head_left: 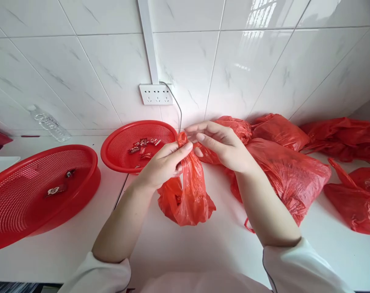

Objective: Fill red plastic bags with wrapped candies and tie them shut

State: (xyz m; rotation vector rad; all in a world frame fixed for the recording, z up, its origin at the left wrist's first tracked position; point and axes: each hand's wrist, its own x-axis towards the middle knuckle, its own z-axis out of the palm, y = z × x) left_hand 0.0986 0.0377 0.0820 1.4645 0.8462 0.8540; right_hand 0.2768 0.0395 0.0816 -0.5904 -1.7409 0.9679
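A red plastic bag hangs over the white table in front of me, its top gathered into a narrow neck. My left hand pinches that neck between thumb and fingers. Close beside it on the right, my right hand has its fingers stretched out and apart, near the twisted top of the bag. Whether its fingertips touch the plastic is hard to make out. What the bag contains is hidden.
Small wrapped pieces lie in a red mesh basket behind my left hand. A larger red basket stands at left, with a clear bottle behind it. Several filled red bags crowd the right side. A socket strip is on the tiled wall.
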